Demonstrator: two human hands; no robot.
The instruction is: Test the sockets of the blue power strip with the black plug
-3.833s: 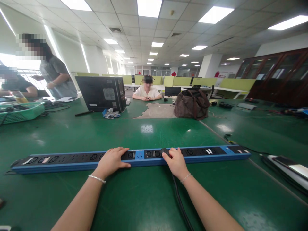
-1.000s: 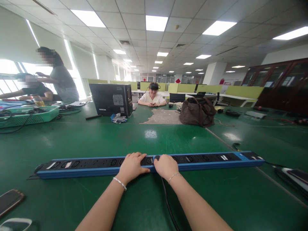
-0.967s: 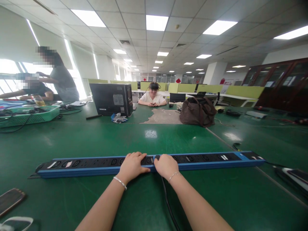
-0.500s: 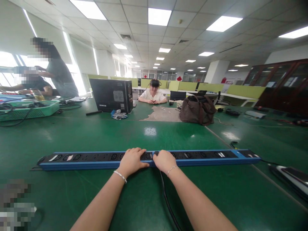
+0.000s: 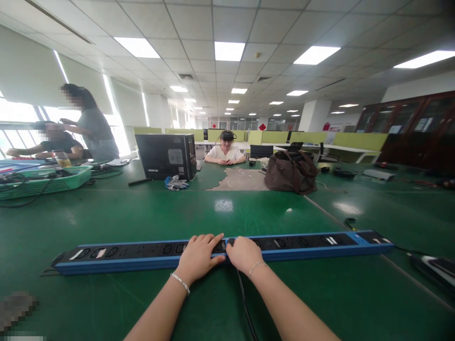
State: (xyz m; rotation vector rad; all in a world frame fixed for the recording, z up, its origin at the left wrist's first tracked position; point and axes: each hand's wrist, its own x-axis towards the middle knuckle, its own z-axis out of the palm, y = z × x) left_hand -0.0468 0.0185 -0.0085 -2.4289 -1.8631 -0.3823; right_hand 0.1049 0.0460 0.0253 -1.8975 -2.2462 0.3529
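Note:
A long blue and black power strip [image 5: 305, 244] with several sockets along its top lies across the green table in front of me. My left hand [image 5: 200, 253] rests over its middle, fingers across the top and thumb along the near edge, gripping the strip. Beside it, my right hand [image 5: 244, 255] is closed around a black plug [image 5: 231, 241] at a socket; how deep the plug sits is hidden by the fingers. From under that hand a black cord [image 5: 245, 303] runs down toward me.
Farther back on the table [image 5: 117, 208] stand a black computer case [image 5: 165, 156], grey-blue gloves [image 5: 176, 183] and a brown bag [image 5: 291, 171]. A green basket [image 5: 71, 179] is at left. One person [image 5: 224, 154] sits opposite; two others are by the windows.
My view has tilted up, so the strip and hands appear lower. My left hand has slid slightly right, closer to my right hand, which keeps hold of the plug.

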